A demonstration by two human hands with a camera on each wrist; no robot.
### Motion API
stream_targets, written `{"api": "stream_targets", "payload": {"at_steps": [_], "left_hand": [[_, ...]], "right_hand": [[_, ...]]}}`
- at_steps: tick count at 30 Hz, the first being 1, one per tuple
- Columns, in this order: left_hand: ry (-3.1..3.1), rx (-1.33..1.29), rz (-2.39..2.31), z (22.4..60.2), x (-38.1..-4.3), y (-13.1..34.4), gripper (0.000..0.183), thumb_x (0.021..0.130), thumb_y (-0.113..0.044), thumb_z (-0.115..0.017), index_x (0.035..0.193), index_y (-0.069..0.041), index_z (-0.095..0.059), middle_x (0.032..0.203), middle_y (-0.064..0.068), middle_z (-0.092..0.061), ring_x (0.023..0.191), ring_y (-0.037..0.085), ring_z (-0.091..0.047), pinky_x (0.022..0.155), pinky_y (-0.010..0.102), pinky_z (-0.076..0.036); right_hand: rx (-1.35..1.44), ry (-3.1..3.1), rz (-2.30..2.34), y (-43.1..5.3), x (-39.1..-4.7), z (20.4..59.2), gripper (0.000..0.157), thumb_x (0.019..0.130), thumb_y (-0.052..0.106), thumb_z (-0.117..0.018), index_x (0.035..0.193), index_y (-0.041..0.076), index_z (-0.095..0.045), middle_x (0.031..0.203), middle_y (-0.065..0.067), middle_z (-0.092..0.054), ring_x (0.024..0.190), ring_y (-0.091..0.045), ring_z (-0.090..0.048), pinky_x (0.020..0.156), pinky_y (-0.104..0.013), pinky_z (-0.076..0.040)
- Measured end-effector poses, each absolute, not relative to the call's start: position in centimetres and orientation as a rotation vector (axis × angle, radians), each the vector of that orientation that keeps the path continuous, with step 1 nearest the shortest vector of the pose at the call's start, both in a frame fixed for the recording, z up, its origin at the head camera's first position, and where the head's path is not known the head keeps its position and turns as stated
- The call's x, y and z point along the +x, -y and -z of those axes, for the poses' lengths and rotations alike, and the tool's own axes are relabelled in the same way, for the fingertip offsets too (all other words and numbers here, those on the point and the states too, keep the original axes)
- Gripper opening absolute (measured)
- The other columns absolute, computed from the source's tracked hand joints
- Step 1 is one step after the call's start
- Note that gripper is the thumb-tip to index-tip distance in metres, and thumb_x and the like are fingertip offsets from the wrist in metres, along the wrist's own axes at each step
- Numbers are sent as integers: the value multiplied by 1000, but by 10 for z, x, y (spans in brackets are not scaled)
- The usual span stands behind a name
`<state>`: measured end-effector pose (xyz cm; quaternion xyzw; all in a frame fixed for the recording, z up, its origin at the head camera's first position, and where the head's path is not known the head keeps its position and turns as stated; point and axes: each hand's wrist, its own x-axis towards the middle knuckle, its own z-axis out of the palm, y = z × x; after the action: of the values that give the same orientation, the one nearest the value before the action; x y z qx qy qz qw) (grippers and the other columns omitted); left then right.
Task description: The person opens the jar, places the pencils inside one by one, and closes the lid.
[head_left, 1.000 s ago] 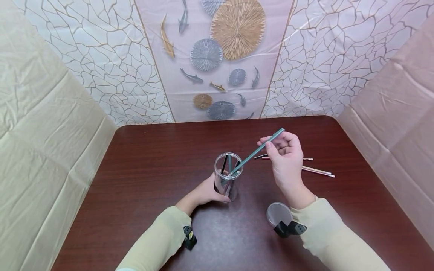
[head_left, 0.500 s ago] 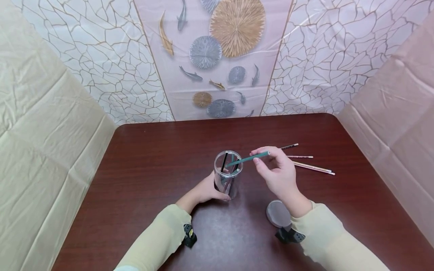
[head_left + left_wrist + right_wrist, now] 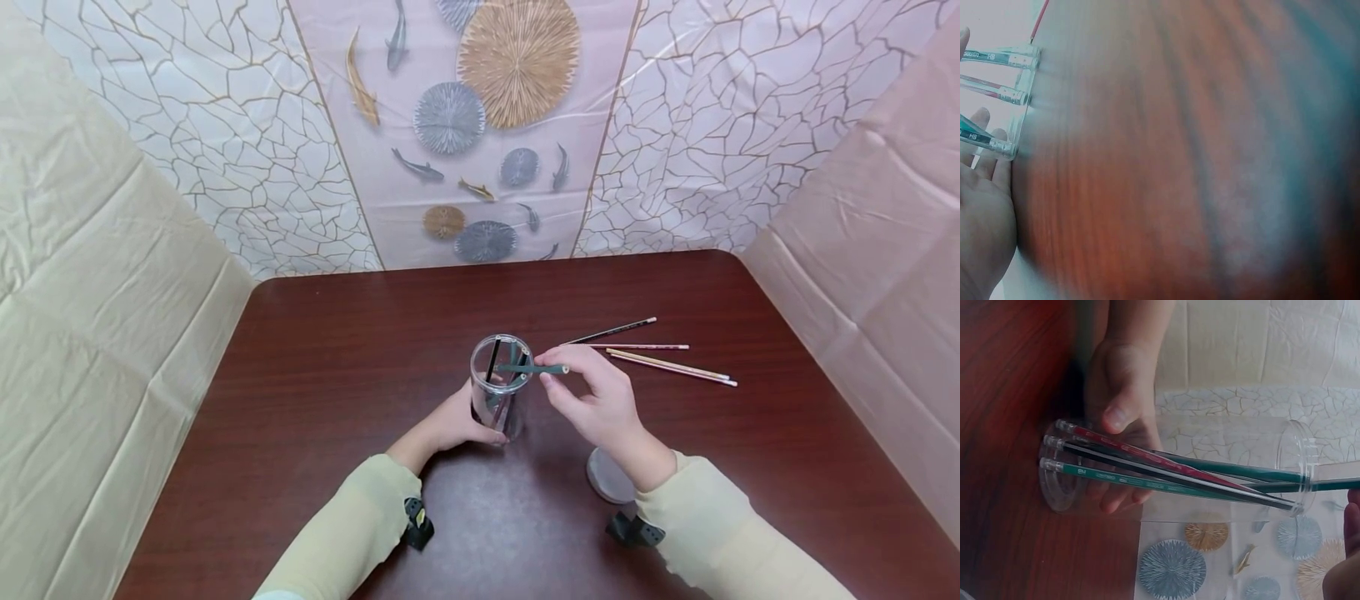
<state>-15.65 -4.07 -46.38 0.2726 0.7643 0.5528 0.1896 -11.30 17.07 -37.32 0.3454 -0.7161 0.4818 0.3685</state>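
In the head view, the left hand gripped a clear jar around its side, with several pencils leaning inside; the right hand pinched a green pencil whose left end lay within the jar's mouth. A grey disc lay nearer right, loose pencils farther right. The left wrist view showed eraser ends at the jar's base. The right wrist view showed red, black and green pencils slanting inside it.
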Motion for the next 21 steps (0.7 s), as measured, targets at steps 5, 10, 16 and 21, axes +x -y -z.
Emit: {"api": "stream_targets", "payload": {"at_steps": [5, 10, 16, 21], "left_hand": [[-2149, 755, -1543, 462, -156, 41, 81, 66, -8, -83, 131, -6, -35, 127, 3, -51, 115, 14, -48, 98, 30, -35], [-2157, 755, -1530, 462, -156, 41, 84, 66, -8, -83, 134, -8, -33, 130, 3, -49, 117, 15, -47, 98, 29, -34], [-2176, 769, -1537, 477, -161, 41, 92, 65, -11, -84, 138, -8, -28, 132, 2, -47, 119, 14, -45, 99, 32, -34], [-2205, 752, -1528, 496, -168, 40, 93, 63, -16, -86, 137, -12, -29, 131, -3, -48, 117, 10, -45, 100, 33, -33]], "right_hand": [[923, 1827, -1160, -169, -114, 376, 28, 92, 25, -58, 89, -1, -67, 86, -14, -66, 80, -21, -61, 80, -18, -45], [900, 1816, -1098, -167, -114, 377, 23, 91, 21, -59, 86, 0, -66, 84, -11, -64, 76, -22, -59, 76, -18, -45], [910, 1796, -1044, -163, -116, 382, 22, 90, 21, -60, 84, 0, -67, 81, -10, -61, 73, -21, -57, 73, -19, -45], [914, 1829, -1016, -164, -116, 388, 28, 90, 26, -60, 93, -1, -67, 83, -10, -61, 74, -21, -57, 70, -20, -46]]}}
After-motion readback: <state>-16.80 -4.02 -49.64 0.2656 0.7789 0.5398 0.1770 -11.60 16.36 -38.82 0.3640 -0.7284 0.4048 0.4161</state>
